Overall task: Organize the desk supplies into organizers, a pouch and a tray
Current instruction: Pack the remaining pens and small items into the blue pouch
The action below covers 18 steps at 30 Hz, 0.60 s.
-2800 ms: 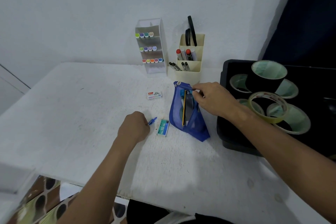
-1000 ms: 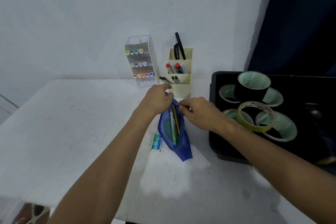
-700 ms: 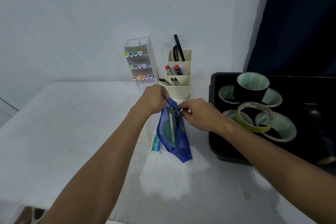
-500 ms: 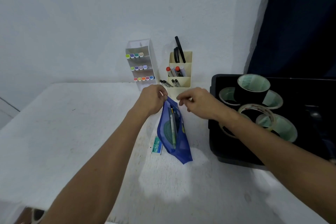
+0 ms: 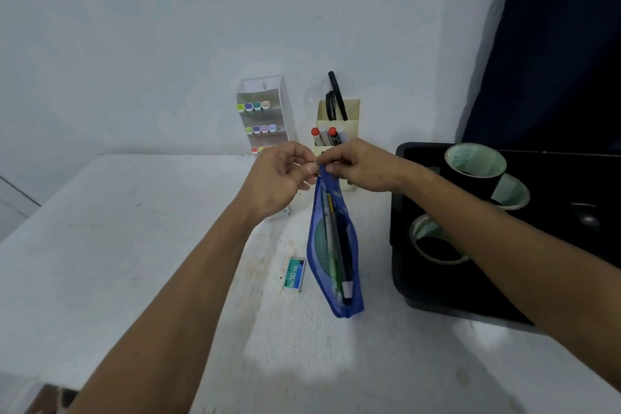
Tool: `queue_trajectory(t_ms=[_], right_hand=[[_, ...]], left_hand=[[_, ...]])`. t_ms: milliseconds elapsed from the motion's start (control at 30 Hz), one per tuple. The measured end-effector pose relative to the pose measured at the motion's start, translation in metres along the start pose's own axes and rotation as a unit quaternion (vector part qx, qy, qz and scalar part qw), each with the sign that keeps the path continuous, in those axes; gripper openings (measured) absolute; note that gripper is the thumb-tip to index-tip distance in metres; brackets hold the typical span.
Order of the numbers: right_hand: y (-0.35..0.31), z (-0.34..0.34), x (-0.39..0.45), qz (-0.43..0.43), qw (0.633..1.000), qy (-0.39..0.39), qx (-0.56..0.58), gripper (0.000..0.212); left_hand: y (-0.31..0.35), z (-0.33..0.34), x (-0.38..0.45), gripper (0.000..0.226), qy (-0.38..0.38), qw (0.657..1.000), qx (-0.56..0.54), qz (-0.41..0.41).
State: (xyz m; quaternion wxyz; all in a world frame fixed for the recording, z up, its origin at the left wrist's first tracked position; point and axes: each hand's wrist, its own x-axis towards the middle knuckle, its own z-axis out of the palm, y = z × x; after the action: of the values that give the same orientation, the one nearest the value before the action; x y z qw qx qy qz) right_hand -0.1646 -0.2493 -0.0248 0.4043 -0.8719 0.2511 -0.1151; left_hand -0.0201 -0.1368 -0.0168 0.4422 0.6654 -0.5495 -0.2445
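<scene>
Both hands meet at the far end of the blue mesh zip pouch: left hand pinches the metal zipper ring, right hand grips the fabric corner. The pouch's long axis runs toward the person, so the zip likely travels along it.

Two bare forearms reach into view from the bottom edge, one from the lower left and one from the lower right. Neither carries a sleeve, a watch, a bracelet or a glove anywhere along its visible length. The left hand and the right hand are bare too, with no rings seen on the fingers. The nails look short and plain. Both forearms are slim, and the wrists narrow just behind the hands.
</scene>
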Motion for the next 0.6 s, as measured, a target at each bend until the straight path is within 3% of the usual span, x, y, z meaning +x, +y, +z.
queue_trajectory(t_ms=[133,267,367,500,600], right_hand=[[-0.002,0.001,0.002,0.013,1.000,0.008,-0.008,0.024],[-0.001,-0.001,0.007,0.035,0.993,0.115,-0.015,0.022],[0.001,-0.014,0.004,0.056,0.987,0.152,-0.004,0.022],[0.000,-0.010,-0.001,0.042,0.988,0.138,-0.053,0.022],[-0.011,-0.002,-0.003,-0.002,0.988,0.153,-0.032,0.021]], left_hand=[[-0.005,0.005,-0.014,0.013,0.028,0.997,0.059,0.044],[-0.024,0.018,-0.067,0.013,-0.035,0.978,0.178,0.102],[-0.047,0.019,-0.113,0.016,-0.068,0.968,0.193,0.143],[-0.061,0.003,-0.135,0.029,-0.054,0.983,0.165,0.053],[-0.062,-0.007,-0.127,0.022,-0.038,0.995,0.087,-0.025]])
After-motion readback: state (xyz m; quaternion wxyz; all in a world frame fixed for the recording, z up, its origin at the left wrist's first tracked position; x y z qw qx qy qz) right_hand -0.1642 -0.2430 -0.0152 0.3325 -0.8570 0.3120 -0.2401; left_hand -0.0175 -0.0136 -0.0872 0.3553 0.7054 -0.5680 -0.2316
